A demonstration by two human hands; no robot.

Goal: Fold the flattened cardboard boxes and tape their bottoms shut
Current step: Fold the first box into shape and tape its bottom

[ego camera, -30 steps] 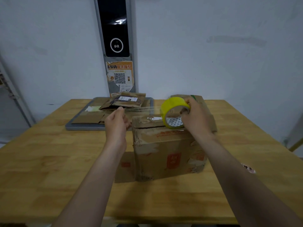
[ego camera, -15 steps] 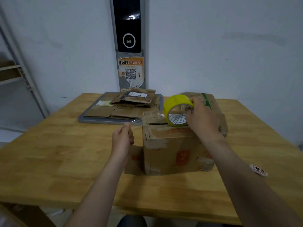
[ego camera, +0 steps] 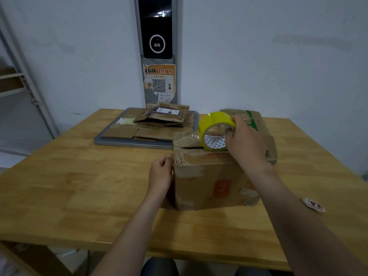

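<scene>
Head view: a worn brown cardboard box stands at the middle of the light wooden table, with a yellow roll of packing tape on edge on its top. The right hand grasps the roll, fingers curled into its core. The left hand, fingers curled, pinches the clear tape strip at the box's upper left edge, and behind lie flattened brown cardboard pieces on a grey tray.

Light is even, soft and rather dim, bluish on the wall. A glare patch sits on the black panel, and a faint sheen on the table. Soft shadow lies left of the box. Wide-angle bowing at the edges; lower corners smeared.
</scene>
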